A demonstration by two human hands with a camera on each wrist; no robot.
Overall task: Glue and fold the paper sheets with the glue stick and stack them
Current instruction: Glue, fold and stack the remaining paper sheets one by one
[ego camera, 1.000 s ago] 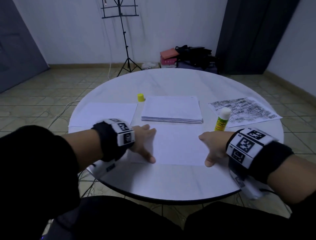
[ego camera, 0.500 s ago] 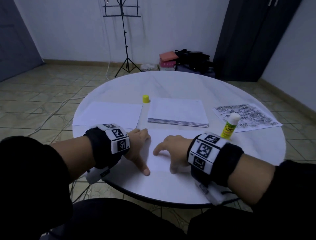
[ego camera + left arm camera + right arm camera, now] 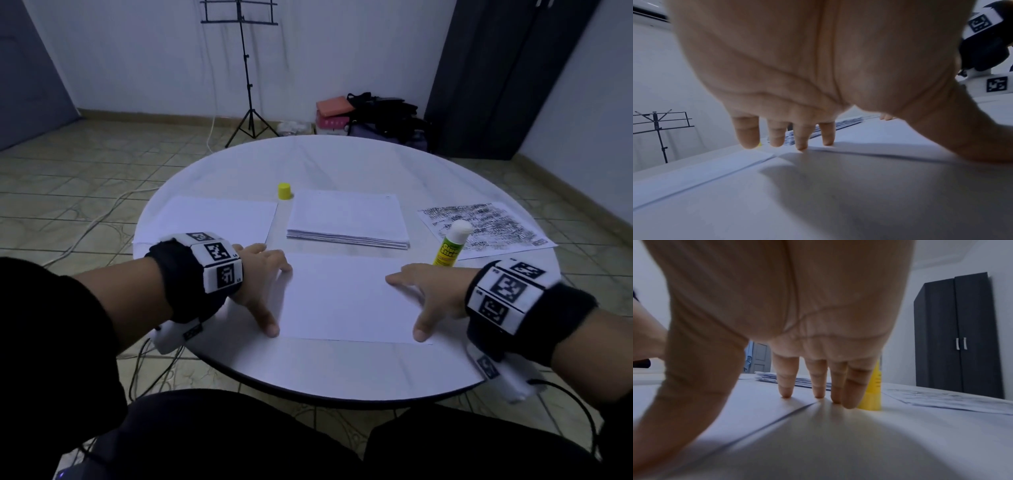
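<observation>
Head view, left hand (image 3: pixel 262 281) and right hand (image 3: pixel 430 296) spread flat, fingertips pressing opposite ends of sheet (image 3: pixel 346 296) near counter (image 3: pixel 342 370) front edge, stack (image 3: pixel 347 219) behind, glue stick (image 3: pixel 450 248) upright toward right edge.

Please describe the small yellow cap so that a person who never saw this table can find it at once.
On the round white table, look at the far side, past the thick paper stack. The yellow cap stands alone by the stack's far left corner, the only small, plain yellow thing there.
</observation>
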